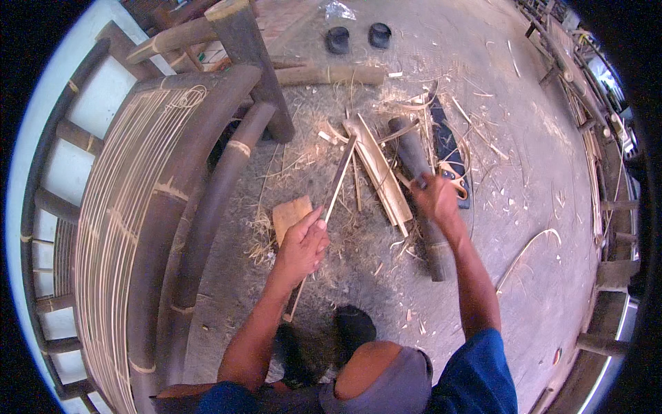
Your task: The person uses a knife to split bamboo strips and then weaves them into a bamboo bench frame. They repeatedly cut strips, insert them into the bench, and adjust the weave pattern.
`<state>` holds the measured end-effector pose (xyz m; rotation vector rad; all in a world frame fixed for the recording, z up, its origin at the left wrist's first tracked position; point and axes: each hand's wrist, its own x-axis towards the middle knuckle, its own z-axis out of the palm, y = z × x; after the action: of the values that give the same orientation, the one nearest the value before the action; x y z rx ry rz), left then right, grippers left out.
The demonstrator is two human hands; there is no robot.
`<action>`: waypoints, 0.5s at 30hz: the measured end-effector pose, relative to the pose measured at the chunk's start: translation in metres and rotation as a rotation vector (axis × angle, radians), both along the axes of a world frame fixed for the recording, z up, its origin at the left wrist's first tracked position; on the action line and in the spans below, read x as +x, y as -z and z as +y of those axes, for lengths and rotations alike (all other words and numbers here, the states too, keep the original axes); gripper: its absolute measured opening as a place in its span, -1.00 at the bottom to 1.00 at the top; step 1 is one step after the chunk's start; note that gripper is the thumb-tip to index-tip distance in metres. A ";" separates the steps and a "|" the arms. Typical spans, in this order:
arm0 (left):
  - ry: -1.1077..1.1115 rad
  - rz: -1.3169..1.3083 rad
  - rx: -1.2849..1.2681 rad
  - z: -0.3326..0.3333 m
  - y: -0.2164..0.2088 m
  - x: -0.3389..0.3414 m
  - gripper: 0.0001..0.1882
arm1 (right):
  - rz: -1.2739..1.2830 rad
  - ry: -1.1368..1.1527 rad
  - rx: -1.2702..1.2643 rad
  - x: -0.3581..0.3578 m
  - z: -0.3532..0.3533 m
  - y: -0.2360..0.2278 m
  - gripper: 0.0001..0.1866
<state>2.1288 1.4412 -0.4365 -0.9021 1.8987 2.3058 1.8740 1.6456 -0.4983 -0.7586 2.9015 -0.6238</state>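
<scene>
Left hand (pixel 301 246), near left of centre: is holding 1 slender bamboo strip (pixel 338 183). Thumb and forefinger are pinching it; the remaining fingers are curling inward. The strip is slanting over the floor (pixel 538 228), far end toward the split bamboo length, near end passing below the hand toward the feet.

Right hand (pixel 438 198), right of centre: is hovering over or resting on 1 dark bamboo pole (pixel 436 252); contact cannot be told. Fingers are curling, but whether they are closing on anything cannot be told.

Between the hands: 1 split bamboo length (pixel 379 172), pale hollow face showing, is lying apart from the left hand.

Just right of the pole: 1 handsaw (pixel 454 181), orange-handled, is lying on the floor.

Beside the left hand: 1 wooden block (pixel 292 212), among shavings (pixel 264 238).

Left side: 1 bamboo bench (pixel 127 228) is standing, its seat slatted.

Far: 2 black slip-on shoes (pixel 338 41) are sitting beyond a bamboo log (pixel 331 75).

Step, as judged: the strip is apparently undergoing thinning or checking. Next move, as judged, is calling for a steady left pinch and a sure right-hand hold, fingers staying off sharp bamboo edges.
</scene>
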 end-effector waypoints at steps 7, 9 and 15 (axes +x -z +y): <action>0.037 -0.020 0.055 -0.010 0.007 -0.007 -0.42 | -0.022 -0.442 -0.070 0.081 -0.036 0.024 -0.73; 0.077 -0.063 0.042 -0.007 -0.001 0.000 -0.41 | -0.051 -0.234 0.052 0.043 -0.029 0.026 -0.69; -0.105 0.282 -0.084 0.000 -0.003 0.003 -0.55 | -0.165 0.017 -0.219 -0.008 0.029 0.015 -0.53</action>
<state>2.1319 1.4413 -0.4332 -0.7321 2.1156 2.5499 1.8665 1.6741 -0.5131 -0.6685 2.7215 -0.9691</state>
